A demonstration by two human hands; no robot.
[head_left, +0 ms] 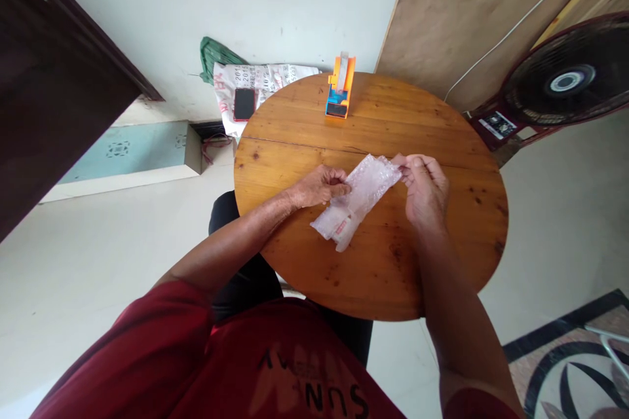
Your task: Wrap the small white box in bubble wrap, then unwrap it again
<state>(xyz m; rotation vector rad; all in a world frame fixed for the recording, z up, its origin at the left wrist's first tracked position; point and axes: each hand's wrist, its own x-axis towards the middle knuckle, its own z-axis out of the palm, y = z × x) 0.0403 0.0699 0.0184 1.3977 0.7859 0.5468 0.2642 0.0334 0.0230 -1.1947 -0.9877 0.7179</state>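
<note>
A piece of clear bubble wrap [366,193], with a small red printed mark near its lower end, lies slantwise over the round wooden table [393,268]. My left hand [319,186] pinches its left edge between thumb and fingers. At the upper right corner my right hand [426,186] has thumb and fingertips closed on the wrap's end. Whether anything is inside the wrap cannot be made out. Beyond both hands, an orange and blue tape dispenser [341,88] stands near the table's far edge with a roll of clear tape in it.
Left of the table, a dark phone [244,105] rests on a printed white sack [225,86] by a green bag [216,55]. A large fan [572,78] stands at the right. A low pale blue box or ledge [147,144] runs along the wall at left.
</note>
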